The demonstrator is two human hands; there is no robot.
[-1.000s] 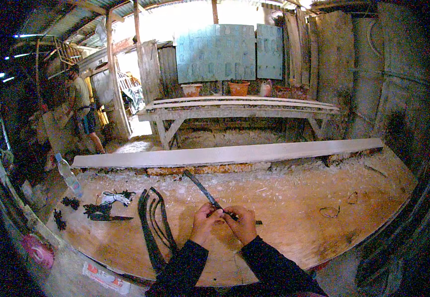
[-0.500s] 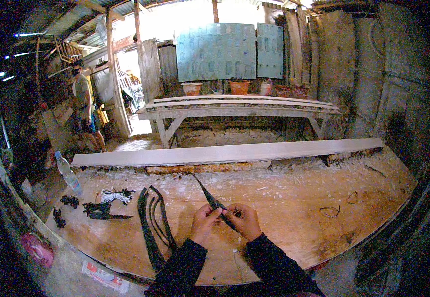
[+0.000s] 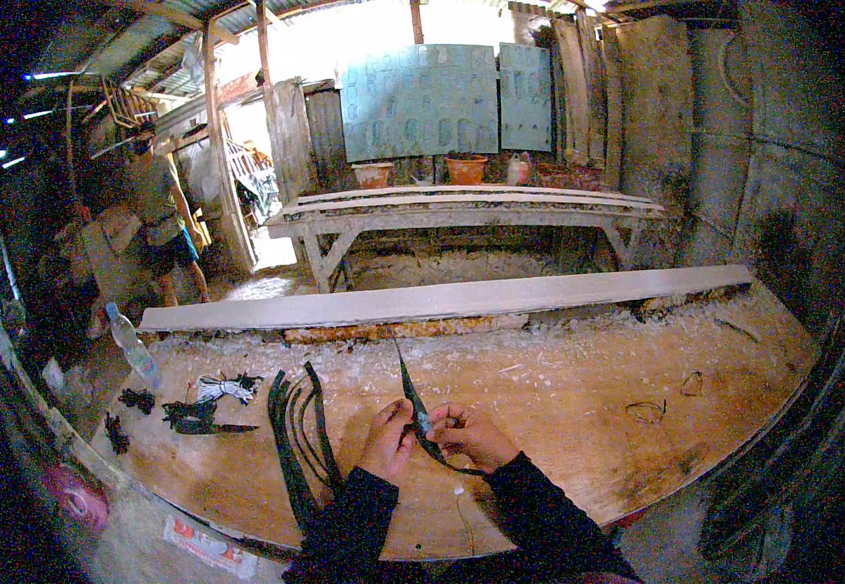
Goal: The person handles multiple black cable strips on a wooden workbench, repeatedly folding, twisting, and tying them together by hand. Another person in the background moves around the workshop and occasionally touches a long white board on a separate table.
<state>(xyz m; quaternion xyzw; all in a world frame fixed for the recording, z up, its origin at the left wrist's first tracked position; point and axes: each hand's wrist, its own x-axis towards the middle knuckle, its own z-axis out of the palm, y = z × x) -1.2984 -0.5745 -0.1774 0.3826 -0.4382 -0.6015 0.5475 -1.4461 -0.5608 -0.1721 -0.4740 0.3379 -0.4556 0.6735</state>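
Since the earlier frames, both hands have lifted the black strip's point(image 3: 411, 387) tip more upright above the workbench point(image 3: 578, 419), near its front edge. Left hand point(image 3: 388, 440) and right hand point(image 3: 469, 435) pinch this strip between closed fingers at its middle. Further black strips point(image 3: 298, 438) lie just left, toward the front-left corner.

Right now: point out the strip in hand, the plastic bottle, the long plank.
dark strip point(image 3: 407, 382): head view, upper free end.
plastic bottle point(image 3: 133, 346): head view, mid body.
long plank point(image 3: 442, 300): head view, middle of top face.
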